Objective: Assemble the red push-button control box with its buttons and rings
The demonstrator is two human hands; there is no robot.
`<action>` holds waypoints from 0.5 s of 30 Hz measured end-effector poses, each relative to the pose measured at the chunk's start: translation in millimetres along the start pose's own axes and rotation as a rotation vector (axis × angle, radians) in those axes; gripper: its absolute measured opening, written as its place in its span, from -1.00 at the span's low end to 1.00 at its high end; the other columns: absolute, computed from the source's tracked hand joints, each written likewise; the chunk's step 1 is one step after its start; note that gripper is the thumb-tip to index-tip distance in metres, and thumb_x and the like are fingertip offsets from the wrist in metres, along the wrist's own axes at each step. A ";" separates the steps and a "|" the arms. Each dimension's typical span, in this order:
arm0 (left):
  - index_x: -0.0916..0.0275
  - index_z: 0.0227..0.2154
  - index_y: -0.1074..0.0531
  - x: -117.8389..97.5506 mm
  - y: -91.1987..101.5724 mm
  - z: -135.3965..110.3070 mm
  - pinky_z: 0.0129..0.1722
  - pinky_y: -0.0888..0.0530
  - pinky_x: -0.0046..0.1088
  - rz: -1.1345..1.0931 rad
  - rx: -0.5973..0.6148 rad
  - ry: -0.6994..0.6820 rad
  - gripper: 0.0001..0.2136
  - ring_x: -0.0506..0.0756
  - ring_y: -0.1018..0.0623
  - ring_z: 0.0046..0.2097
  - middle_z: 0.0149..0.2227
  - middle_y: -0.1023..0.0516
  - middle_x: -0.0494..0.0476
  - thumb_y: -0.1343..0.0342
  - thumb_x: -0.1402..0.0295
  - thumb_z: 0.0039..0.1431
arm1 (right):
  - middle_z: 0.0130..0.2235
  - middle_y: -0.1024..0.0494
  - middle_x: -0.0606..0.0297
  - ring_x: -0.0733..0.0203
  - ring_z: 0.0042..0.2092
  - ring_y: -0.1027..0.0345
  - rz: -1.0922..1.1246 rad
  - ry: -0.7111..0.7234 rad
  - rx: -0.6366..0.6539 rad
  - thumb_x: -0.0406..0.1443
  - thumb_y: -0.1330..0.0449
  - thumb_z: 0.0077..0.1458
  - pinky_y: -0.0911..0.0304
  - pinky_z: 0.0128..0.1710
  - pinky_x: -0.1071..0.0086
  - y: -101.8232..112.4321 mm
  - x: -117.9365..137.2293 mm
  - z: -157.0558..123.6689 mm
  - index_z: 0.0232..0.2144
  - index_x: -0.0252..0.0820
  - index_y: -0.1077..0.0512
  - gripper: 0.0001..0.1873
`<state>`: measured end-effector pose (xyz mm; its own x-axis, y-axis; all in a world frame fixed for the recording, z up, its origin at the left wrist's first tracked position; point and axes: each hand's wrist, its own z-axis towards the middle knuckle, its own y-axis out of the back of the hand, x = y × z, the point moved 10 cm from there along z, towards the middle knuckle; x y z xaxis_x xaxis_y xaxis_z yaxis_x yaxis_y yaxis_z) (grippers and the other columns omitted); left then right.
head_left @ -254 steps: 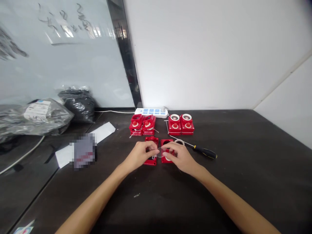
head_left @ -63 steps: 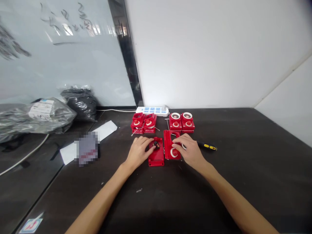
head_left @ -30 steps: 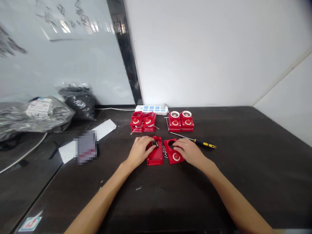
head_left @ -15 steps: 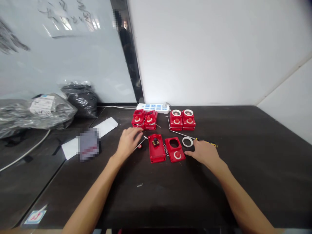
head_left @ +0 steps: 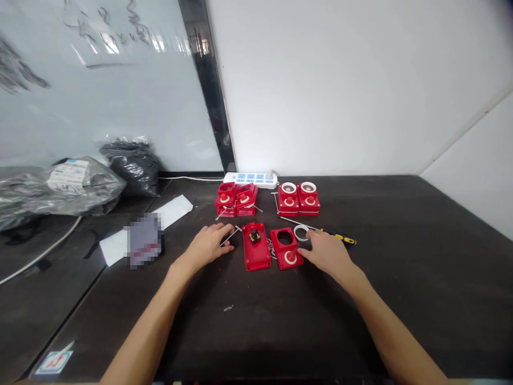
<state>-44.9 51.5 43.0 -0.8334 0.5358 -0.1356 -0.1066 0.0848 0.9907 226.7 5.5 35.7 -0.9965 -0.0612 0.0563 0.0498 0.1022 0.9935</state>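
My left hand lies on the dark table with its fingers bent, and the tips pinch a small red cap beside a thin metal pin. Just right of it lies a red base plate with a black switch on top. A red cover with a round hole and a white-ringed red button lies next to that. My right hand rests flat and open, its fingertips between the cover and a loose white ring.
A yellow-and-black screwdriver lies behind my right hand. Two groups of red button boxes stand further back, in front of a white power strip. White paper and plastic bags are at the left.
Both hands left the base plate and cover. My left hand went out to the left and has closed on the small red cap; my right hand went right, then came back towards the white ring.
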 end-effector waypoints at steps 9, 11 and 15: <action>0.17 -0.18 -0.52 4.5 -5.7 0.1 -0.16 -0.43 -0.41 -0.143 0.068 -0.111 -0.84 0.12 -0.58 -0.18 -0.16 -0.56 0.14 -0.09 0.34 0.22 | -0.17 -0.61 0.03 -0.13 -0.12 -0.51 0.048 0.009 -0.005 -0.07 -0.21 0.13 -0.28 -0.28 0.23 -1.6 -1.3 0.3 -0.20 -0.26 -0.48 -0.63; 0.17 -0.23 -0.54 2.8 -4.7 -0.6 -0.17 -0.43 -0.44 -0.154 0.083 -0.127 -0.84 0.10 -0.58 -0.20 -0.18 -0.57 0.14 -0.05 0.36 0.25 | -0.17 -0.61 0.05 -0.13 -0.13 -0.51 0.061 0.006 -0.011 -0.06 -0.20 0.13 -0.27 -0.29 0.23 -1.1 -1.0 0.0 -0.20 -0.25 -0.48 -0.63; 0.18 -0.27 -0.55 0.1 -1.7 -1.6 -0.12 -0.42 -0.40 -0.142 0.080 -0.150 -0.81 0.12 -0.57 -0.16 -0.16 -0.56 0.16 -0.02 0.33 0.29 | -0.11 -0.60 0.06 -0.11 -0.11 -0.49 0.091 -0.007 -0.042 -0.07 -0.18 0.14 -0.26 -0.25 0.22 1.7 -2.3 -0.1 -0.16 -0.24 -0.47 -0.63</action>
<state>-45.7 50.1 41.3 -0.7223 0.6324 -0.2799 -0.1688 0.2312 0.9581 229.1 5.7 37.2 -0.9882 -0.0470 0.1459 0.1427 0.0655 0.9876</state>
